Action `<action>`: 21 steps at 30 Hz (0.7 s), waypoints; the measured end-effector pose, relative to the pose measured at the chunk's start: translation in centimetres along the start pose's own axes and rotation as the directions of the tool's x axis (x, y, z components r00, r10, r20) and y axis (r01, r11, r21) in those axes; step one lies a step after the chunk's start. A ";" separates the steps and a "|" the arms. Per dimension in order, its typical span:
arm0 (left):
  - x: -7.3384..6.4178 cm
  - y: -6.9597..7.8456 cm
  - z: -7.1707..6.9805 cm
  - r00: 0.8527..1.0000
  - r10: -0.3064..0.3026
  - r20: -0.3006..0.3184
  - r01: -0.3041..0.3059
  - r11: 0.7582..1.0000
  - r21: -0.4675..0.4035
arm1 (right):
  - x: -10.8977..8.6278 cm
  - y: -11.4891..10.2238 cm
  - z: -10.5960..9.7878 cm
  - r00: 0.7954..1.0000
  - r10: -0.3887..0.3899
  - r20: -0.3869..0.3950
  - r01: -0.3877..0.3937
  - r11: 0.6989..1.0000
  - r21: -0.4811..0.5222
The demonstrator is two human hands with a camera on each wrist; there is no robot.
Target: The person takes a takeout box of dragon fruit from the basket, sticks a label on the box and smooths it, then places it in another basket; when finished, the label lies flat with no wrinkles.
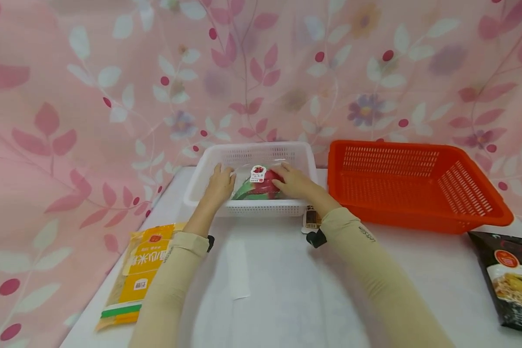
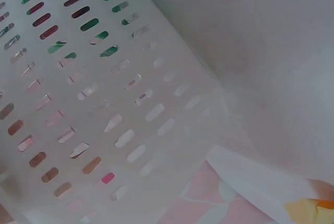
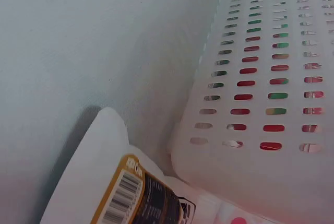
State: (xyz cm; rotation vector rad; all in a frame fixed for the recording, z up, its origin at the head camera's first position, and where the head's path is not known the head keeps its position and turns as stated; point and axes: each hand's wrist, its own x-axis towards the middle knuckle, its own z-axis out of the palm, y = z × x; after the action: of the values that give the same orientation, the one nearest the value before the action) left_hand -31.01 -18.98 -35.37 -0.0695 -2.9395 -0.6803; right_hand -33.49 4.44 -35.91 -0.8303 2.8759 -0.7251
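Observation:
A clear plastic package [image 1: 248, 187] with red and green contents and a white label [image 1: 258, 174] lies inside the white basket [image 1: 265, 209]. My left hand [image 1: 220, 184] is in the basket at the package's left side, fingers pointing away from me; whether they touch it cannot be told. At the package's right end, my right hand [image 1: 297, 182] rests on it with fingers spread. Through the slots of the basket wall [image 2: 120, 130] in the left wrist view, green and dark red show. Neither wrist view shows the fingers.
An orange-red basket [image 1: 400, 217] stands to the right. A yellow packet [image 1: 135, 270] lies at the left, and a black food packet [image 1: 511, 270] at the far right. Close to the white basket's right front corner is a white item with a barcode label [image 3: 125, 195]. Floral cloth [image 1: 261, 72] hangs behind.

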 end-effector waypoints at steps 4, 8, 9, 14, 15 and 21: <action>-0.3 0.2 -0.2 0.998 -0.014 -0.066 0.017 0.998 0.056 | -0.5 -0.2 -0.7 1.000 -0.009 0.000 0.009 1.000 -0.011; -0.9 0.4 -0.3 0.994 0.005 -0.107 0.008 0.992 0.122 | -1.3 -0.3 -1.3 0.999 -0.015 -0.041 0.014 0.999 -0.042; -1.1 0.5 -0.4 0.994 0.014 -0.107 0.001 0.990 0.139 | -1.6 -0.3 -1.5 0.998 -0.021 -0.054 0.019 0.999 -0.046; -2.6 1.3 -0.7 0.993 0.060 -0.102 -0.038 0.978 0.203 | -3.5 -0.1 -2.2 0.990 -0.069 -0.125 0.061 0.996 -0.068; -3.0 1.5 -0.7 0.991 0.080 -0.106 -0.055 0.974 0.221 | -4.0 0.0 -2.3 0.986 -0.083 -0.145 0.073 0.995 -0.073; -5.1 3.1 -0.1 0.963 0.225 -0.147 -0.168 0.932 0.322 | -7.0 0.8 -2.1 0.964 -0.118 -0.237 0.101 0.992 -0.082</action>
State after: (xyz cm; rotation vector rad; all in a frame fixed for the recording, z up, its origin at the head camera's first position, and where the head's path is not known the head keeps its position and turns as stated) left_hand -25.70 -16.34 -34.60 -0.2548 -2.7714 -0.1843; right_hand -28.27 9.56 -34.93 -0.9804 3.1062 -0.7932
